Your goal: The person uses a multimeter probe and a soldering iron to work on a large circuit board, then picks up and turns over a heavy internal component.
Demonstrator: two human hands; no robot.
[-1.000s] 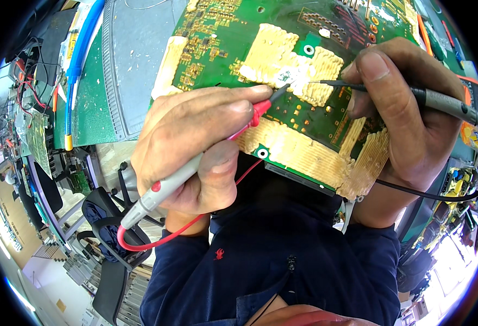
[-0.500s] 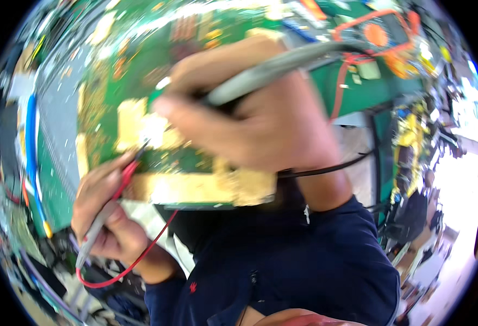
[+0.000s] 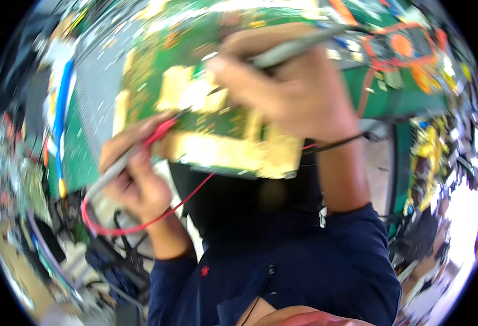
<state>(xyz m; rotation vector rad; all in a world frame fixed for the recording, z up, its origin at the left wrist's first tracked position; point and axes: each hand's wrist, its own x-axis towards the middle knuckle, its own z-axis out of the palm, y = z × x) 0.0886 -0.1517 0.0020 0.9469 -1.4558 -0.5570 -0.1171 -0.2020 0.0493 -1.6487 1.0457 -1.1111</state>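
Note:
A large green circuit board [image 3: 147,89] with gold-coloured areas lies before me, its near edge above my lap. My left hand [image 3: 135,174] is closed round a red and grey test probe [image 3: 160,130], whose dark tip points at the board beside a bright gold patch. A red lead [image 3: 122,230] loops from the probe's back end under my wrist. Over the board's right part, my right hand [image 3: 290,89] is closed on a grey test probe [image 3: 293,50] with a black lead. Blur hides whether either tip touches the board.
An orange-rimmed multimeter [image 3: 401,45] with an orange dial lies on the green mat at the far right. A blue pen-like tool [image 3: 62,108] lies at the left. Yellow parts [image 3: 419,157] sit beyond the bench's right side. A black cable [image 3: 339,141] crosses behind my right wrist.
The whole view has shifted, so board and hands appear farther right and higher. Both hands keep hold of their probes. The right probe's tip is blurred in both frames.

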